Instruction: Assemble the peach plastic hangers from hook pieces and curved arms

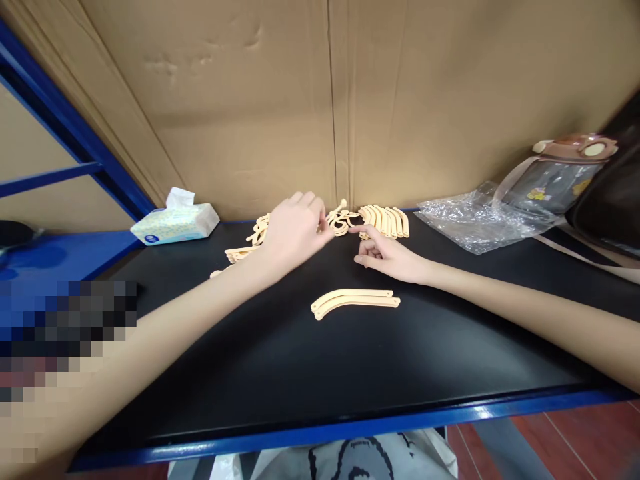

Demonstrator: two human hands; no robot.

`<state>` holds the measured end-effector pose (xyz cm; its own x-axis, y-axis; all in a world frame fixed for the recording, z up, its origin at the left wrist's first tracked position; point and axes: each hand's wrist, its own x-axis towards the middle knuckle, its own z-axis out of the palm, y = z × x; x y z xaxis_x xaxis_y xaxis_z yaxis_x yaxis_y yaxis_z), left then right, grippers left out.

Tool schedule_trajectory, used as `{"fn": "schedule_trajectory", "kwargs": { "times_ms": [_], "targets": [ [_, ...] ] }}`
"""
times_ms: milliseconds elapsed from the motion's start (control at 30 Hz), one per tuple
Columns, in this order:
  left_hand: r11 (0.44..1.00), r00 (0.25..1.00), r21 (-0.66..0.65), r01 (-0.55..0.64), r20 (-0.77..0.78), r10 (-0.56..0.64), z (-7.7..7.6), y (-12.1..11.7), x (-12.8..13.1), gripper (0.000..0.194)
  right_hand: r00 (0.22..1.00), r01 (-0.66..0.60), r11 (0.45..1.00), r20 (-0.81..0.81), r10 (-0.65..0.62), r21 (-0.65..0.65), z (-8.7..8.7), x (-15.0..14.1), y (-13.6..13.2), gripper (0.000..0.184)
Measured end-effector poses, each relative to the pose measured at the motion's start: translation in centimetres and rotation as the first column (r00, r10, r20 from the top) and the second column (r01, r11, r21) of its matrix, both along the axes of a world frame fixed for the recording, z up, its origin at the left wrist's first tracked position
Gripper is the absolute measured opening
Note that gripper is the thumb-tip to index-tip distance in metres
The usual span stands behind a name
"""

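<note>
My left hand (299, 228) reaches to the back of the black table with its fingers curled towards the thumb. Whatever lies between those fingertips is too small to make out. Just beyond it is a heap of cream ring-shaped and rod-like pieces (341, 224). To the right, my right hand (383, 257) holds nothing; its index finger stretches towards the heap and the other fingers are loosely bent. A row of curved cream strips (387, 220) lies behind this hand. Nearer to me, two long curved cream strips with end holes (356, 301) lie side by side.
Partly behind my left arm are more cream pieces (241, 253). A tissue pack (175, 223) stands at back left. Clear plastic bag (470, 217) and strapped bottle (555, 180) occupy the back right. A cardboard wall (240, 113) rises behind; the table has a blue front edge (320, 432).
</note>
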<state>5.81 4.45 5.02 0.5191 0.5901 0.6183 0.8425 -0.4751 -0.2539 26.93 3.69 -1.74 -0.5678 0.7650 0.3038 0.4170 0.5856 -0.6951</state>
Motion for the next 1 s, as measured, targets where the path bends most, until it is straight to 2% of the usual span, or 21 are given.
{"fn": "schedule_trajectory", "kwargs": {
  "times_ms": [67, 133, 200, 267, 400, 567, 700, 800, 1000],
  "targets": [
    [0.988, 0.981, 0.123, 0.088, -0.185, -0.064, -0.8, -3.0, -0.5, 0.013, 0.999, 0.005, 1.0, -0.039, -0.005, -0.016, 0.0, 0.0, 0.0, 0.049],
    [0.963, 0.945, 0.175, 0.204, -0.293, -0.147, -1.5, -5.4, -1.0, 0.012, 0.999, -0.008, 1.0, -0.031, 0.007, -0.015, 0.1, 0.0, -0.1, 0.044],
    [0.943, 0.913, 0.194, 0.268, -0.365, -0.184, -2.1, -7.1, -1.3, 0.012, 1.0, -0.017, 1.0, 0.01, 0.017, -0.005, 0.3, -0.1, -0.2, 0.037],
    [0.936, 0.899, 0.203, 0.287, -0.395, -0.189, -2.4, -7.7, -1.6, 0.014, 0.998, -0.022, 1.0, 0.058, 0.022, 0.01, 0.5, -0.2, -0.3, 0.03],
    [0.943, 0.9, 0.202, 0.266, -0.403, -0.168, -2.4, -6.9, -2.4, 0.011, 0.993, -0.041, 0.997, 0.117, 0.033, 0.069, 0.5, -0.3, -0.3, 0.021],
    [0.952, 0.855, 0.087, 0.293, -0.471, -0.22, -2.8, -5.1, -3.6, 0.007, 0.989, -0.027, 0.995, 0.145, 0.013, 0.094, 0.2, -0.2, -0.1, 0.021],
    [0.952, 0.839, 0.019, 0.306, -0.477, -0.26, -3.3, -4.6, -4.1, 0.007, 0.984, -0.035, 0.994, 0.176, 0.017, 0.103, 0.2, -0.2, -0.1, 0.022],
    [0.948, 0.845, -0.035, 0.317, -0.444, -0.299, -3.4, -4.8, -4.0, 0.008, 0.983, -0.038, 0.995, 0.182, 0.02, 0.097, 0.3, -0.3, -0.1, 0.022],
    [0.918, 0.865, -0.225, 0.326, -0.321, -0.386, -3.2, -5.4, -4.0, 0.015, 0.982, -0.041, 0.994, 0.185, 0.022, 0.103, 0.4, -0.3, -0.3, 0.026]
  ]
}}
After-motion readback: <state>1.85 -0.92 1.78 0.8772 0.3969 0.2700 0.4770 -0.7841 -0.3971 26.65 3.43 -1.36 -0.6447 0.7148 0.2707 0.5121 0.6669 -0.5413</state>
